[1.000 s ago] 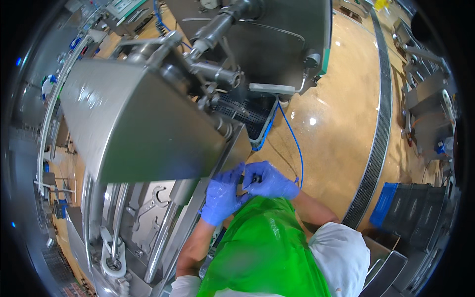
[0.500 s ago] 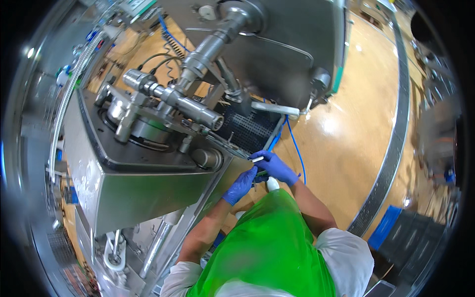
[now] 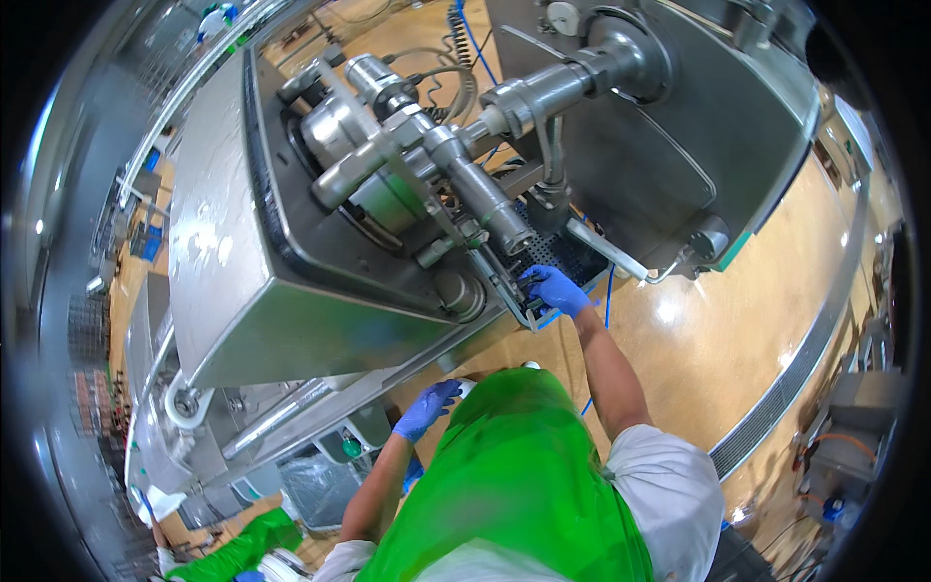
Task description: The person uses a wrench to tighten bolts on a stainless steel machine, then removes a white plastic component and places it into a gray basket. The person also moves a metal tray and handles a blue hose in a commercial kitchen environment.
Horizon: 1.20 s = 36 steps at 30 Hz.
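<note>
My right hand [image 3: 560, 291], in a blue-purple glove, reaches to the end of a thin metal bracket [image 3: 499, 279] on the steel machine [image 3: 320, 335]. Its fingers are closed around something dark that I cannot make out. Just behind it lies a black perforated tray [image 3: 572, 254]. Lower and to the left, my left hand [image 3: 425, 411], gloved alike, hangs by the green apron [image 3: 514, 466] with its fingers loosely stretched and nothing visible in them. Above the bracket, a jointed steel pipe assembly [image 3: 465, 179] crosses the machine top.
A second steel cabinet [image 3: 679, 136] stands at the back right, with a pale lever [image 3: 606, 249] low on its side. A blue hose [image 3: 609, 296] runs down to the tan floor [image 3: 698, 339]. A drain grate [image 3: 786, 398] curves along the right. Another person's green apron [image 3: 242, 546] shows lower left.
My hands were together at the bracket's end, around a small white piece. My left hand has drawn back down and left; my right stays by the bracket. The view has turned and shifted left.
</note>
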Each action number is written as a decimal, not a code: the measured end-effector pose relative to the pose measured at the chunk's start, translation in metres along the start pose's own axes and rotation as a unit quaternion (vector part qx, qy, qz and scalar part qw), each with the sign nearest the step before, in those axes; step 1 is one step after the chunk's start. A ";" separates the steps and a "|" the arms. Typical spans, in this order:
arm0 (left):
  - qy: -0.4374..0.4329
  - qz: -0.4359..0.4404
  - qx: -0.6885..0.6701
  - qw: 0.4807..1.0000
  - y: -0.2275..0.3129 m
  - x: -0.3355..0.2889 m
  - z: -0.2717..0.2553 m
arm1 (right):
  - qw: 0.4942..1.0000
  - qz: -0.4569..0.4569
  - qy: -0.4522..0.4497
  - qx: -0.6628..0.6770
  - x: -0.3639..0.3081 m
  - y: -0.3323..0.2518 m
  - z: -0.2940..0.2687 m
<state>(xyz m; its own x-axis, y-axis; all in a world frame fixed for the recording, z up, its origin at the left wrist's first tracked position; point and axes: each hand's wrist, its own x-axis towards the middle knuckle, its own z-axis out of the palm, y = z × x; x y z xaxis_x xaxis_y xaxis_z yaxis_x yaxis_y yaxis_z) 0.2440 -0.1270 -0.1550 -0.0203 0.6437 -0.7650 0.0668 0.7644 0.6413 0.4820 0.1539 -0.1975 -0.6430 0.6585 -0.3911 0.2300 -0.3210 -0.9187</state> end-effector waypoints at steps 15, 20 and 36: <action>-0.018 0.091 0.029 0.995 -0.021 0.019 -0.013 | 0.998 0.001 -0.011 -0.065 0.022 0.054 -0.013; 0.098 0.174 0.127 0.972 -0.002 -0.003 -0.024 | 0.998 0.046 -0.010 0.044 0.030 0.110 0.006; 0.396 0.179 0.315 0.844 -0.064 -0.169 -0.321 | 0.903 0.255 -0.247 -0.242 -0.059 -0.009 0.171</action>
<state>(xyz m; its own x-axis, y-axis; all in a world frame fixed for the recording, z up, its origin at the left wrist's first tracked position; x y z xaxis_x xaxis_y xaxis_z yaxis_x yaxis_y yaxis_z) -0.0770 -0.2726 -0.0481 -0.5302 0.8432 -0.0895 0.7221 0.5043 0.4737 0.3927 0.0012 -0.1572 -0.5829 0.0862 -0.8079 0.8039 -0.0828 -0.5889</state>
